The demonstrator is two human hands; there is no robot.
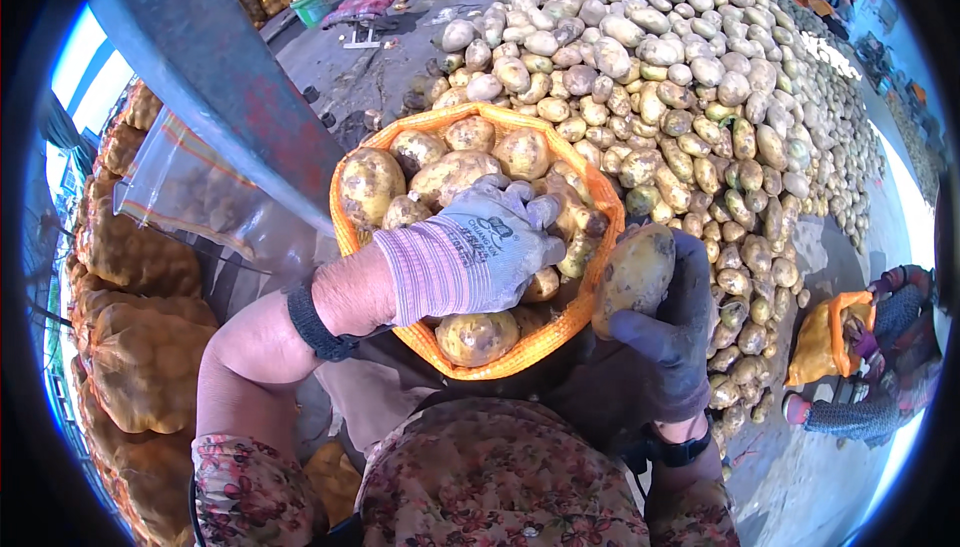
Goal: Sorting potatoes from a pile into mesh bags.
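In front of me stands an orange mesh sack [598,185] with its rim rolled back, full of potatoes [452,176]. My left hand [480,243], in a white knit work glove with printing on its back, reaches over the sack and rests on the potatoes at its right side. Its palm and what lies beneath are hidden, so I cannot tell if it grips one. Just outside the sack's right rim, my right hand [679,322], in a dark, soiled glove, holds a large, dirt-streaked potato [636,277] between thumb and fingers.
A big heap of potatoes [675,119] spreads ahead and to the right. A metal post [225,74] slants at the left, beside stacked filled mesh sacks [142,352]. A co-worker [885,367] sits at right with an orange sack [821,344]. Farther off is a green bucket [310,5].
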